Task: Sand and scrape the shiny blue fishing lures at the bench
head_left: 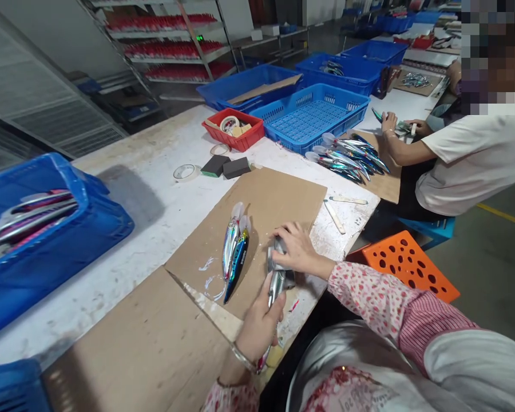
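My left hand is closed around a silvery fishing lure near the front edge of the table. Fingers of my right hand are wrapped round a grey pad, which presses against the upper end of that lure. Whether the pad is a sanding block or a folded sheet I cannot tell. Left of my hands, a silver lure and a blue-black lure with clear lips lie side by side on a cardboard sheet.
Dark sanding blocks and a tape roll lie beyond the cardboard. A red basket and a blue crate stand behind. At left is a blue bin of lures. On the right a co-worker handles lures beside a lure pile.
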Tool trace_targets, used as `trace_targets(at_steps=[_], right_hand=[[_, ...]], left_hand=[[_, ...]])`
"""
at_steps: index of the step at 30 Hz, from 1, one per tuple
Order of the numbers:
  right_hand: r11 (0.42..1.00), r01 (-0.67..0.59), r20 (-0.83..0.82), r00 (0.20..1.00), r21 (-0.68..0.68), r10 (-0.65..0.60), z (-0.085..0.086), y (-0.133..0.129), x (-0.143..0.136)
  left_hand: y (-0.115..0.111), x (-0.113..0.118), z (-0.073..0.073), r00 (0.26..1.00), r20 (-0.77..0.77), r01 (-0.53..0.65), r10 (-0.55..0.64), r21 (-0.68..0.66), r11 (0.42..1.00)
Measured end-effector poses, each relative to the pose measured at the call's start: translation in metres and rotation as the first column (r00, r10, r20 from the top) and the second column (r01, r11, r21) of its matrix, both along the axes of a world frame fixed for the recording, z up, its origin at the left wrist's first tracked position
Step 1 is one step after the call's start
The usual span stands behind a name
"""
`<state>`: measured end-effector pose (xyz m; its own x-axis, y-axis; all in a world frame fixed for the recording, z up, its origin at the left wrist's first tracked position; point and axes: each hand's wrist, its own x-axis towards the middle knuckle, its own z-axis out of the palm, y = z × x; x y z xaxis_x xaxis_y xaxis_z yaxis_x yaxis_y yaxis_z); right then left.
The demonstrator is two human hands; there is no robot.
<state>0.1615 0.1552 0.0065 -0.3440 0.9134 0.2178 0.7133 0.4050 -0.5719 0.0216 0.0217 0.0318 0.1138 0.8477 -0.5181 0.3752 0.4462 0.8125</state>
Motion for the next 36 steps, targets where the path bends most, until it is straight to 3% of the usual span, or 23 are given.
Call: trace_targets(at_steps=[5, 10, 15, 20, 25, 29, 34, 36], right_hand=[[0.998, 0.035, 0.065, 0.997, 0.049, -0.038, 0.003, 0.007, 0.004], [0.991, -0.121, 0.069, 0.991, 0.049, 0.118, 0.007, 0.000, 0.010], [0.991, -0.085, 0.156, 0.985, 0.102, 0.069, 0.012, 0.004, 0.012], [0.977, -0.199, 0.157, 0.970, 0.077, 0.185, 0.016, 0.000, 0.012], [0.983, -0.139, 0.183, 0.976, 0.116, 0.117, 0.020, 0.000, 0.013], [0.972, -0.226, 0.172, 0.962, 0.060, 0.213, 0.018, -0.003, 0.014], [0.992, -0.103, 0.199, 0.976, 0.073, 0.087, 0.019, 0.007, 0.013], [0.992, -0.107, 0.194, 0.977, 0.069, 0.092, 0.019, 0.004, 0.011]], left_hand=[[0.000, -0.001, -0.001, 1.000, 0.017, -0.021, 0.021, -0.014, 1.000], [0.000, -0.002, -0.001, 0.996, 0.083, -0.035, 0.037, -0.033, 0.999], [0.001, -0.002, -0.002, 0.997, 0.069, -0.017, 0.019, -0.032, 0.999], [0.001, -0.002, -0.001, 0.995, 0.091, -0.024, 0.028, -0.037, 0.999], [0.000, -0.002, 0.000, 0.996, 0.091, -0.016, 0.020, -0.040, 0.999], [0.000, -0.003, -0.005, 0.992, 0.118, -0.029, 0.034, -0.048, 0.998], [-0.001, -0.002, -0.004, 0.994, 0.105, -0.028, 0.033, -0.047, 0.998], [-0.001, -0.002, -0.004, 0.993, 0.108, -0.031, 0.037, -0.056, 0.998]])
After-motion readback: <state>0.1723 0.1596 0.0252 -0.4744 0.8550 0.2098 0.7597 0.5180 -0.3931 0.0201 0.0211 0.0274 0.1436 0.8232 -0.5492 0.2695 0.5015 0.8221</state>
